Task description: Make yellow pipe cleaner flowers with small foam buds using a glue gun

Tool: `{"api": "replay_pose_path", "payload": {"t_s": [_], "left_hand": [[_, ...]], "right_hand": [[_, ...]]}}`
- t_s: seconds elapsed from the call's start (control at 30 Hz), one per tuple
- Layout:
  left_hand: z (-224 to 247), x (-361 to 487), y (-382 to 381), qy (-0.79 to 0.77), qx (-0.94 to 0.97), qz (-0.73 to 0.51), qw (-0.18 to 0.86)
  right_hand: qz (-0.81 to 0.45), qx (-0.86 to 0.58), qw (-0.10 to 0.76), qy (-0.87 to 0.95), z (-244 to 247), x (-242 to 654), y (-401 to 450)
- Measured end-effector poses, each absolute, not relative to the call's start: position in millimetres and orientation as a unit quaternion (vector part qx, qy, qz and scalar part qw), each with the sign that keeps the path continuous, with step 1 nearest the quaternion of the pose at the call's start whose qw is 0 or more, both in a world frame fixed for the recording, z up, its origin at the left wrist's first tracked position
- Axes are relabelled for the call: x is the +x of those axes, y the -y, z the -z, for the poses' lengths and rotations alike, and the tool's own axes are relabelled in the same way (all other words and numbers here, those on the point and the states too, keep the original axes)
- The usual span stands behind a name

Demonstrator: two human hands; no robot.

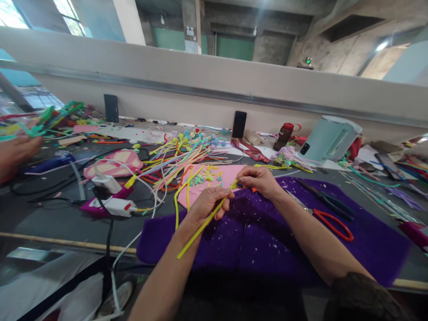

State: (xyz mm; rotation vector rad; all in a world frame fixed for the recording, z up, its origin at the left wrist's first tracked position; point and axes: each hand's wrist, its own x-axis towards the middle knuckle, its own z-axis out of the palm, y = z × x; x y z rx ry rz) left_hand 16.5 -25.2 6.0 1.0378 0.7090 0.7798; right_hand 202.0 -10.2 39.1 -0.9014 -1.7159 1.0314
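A yellow pipe cleaner point(203, 226) runs through my left hand point(214, 203), whose fingers are closed around it. Its long free end slants down over my left forearm. Just above, my right hand point(257, 180) pinches the upper end of the same pipe cleaner. Beneath and behind my hands lies a pink sheet point(230, 171) with several small yellow and green pieces point(207, 175) scattered on it. Bent yellow and orange pipe cleaners rest across its left side. A purple cloth point(257, 227), flecked with white bits, spreads under my forearms.
Red-handled scissors point(332, 223) and dark-handled pliers point(334, 203) lie on the cloth at right. A bundle of coloured pipe cleaners point(183, 156) lies behind. Power strips with cords point(95, 207) are at left, a kettle point(329, 140) at back right. Another person's hand point(20, 154) reaches in at far left.
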Motion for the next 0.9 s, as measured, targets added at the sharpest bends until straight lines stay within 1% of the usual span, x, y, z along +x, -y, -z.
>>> {"api": "replay_pose_path", "payload": {"t_s": [0.2, 0.4, 0.6, 0.77, 0.9], "left_hand": [[-6.7, 18.6, 26.8, -0.338, 0.479, -0.367, 0.722], [-5.9, 19.6, 28.7, -0.338, 0.503, -0.389, 0.694], [-7.6, 18.8, 29.9, -0.328, 0.506, -0.397, 0.692], [-7.8, 19.5, 30.4, -0.331, 0.505, -0.4, 0.69], [-8.2, 20.0, 31.0, -0.334, 0.499, -0.392, 0.697]], "right_hand": [[-0.39, -0.351, 0.434, 0.732, -42.9, 203.5, 11.4], [-0.433, -0.374, 0.495, 0.654, -37.1, 211.0, 2.5], [-0.46, -0.379, 0.502, 0.627, -31.4, 213.2, -1.8], [-0.461, -0.347, 0.486, 0.656, -33.5, 210.6, 1.6], [-0.407, -0.304, 0.473, 0.72, -38.7, 208.6, 6.1]]}}
